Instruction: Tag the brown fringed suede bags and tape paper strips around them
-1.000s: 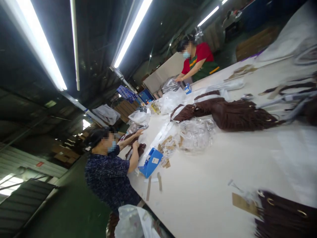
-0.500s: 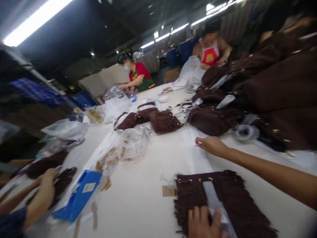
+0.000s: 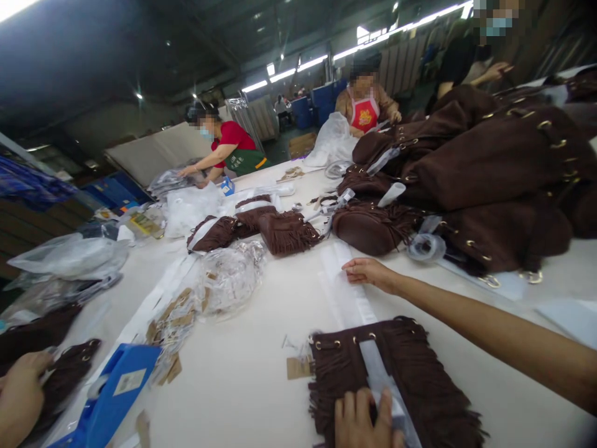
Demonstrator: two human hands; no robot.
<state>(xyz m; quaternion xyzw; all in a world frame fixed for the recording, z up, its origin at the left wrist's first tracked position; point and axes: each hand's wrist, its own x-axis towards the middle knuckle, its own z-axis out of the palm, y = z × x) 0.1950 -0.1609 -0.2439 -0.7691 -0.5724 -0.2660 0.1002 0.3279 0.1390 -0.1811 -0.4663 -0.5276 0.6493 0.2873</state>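
A dark brown fringed bag (image 3: 433,386) with gold eyelets lies flat in front of me. A pale translucent strip (image 3: 375,364) runs down its middle. My left hand (image 3: 361,420) presses on the bag with bent fingers and thumb, gripping it beside the strip; part of this hand is cut off by the frame. Beyond the bag lies a white, see-through plastic sheet (image 3: 347,298), perhaps a flat bag. My right hand (image 3: 373,275) reaches in from the right, its fingertips pinched together at the sheet's far part. A cardboard tag (image 3: 298,368) lies left of the bag.
Brown bags are heaped (image 3: 494,162) at the right. Smaller fringed bags (image 3: 286,233) and crumpled clear plastic (image 3: 231,280) lie mid-table. A blue tape dispenser (image 3: 119,386) stands left. Nearby, a co-worker's hand (image 3: 23,392) touches another brown bag. Two people work across the table; another stands far right.
The view has swung right, so the table's things sit further left. My right hand stays at the plastic sheet and my left hand on the bag, with little movement of their own.
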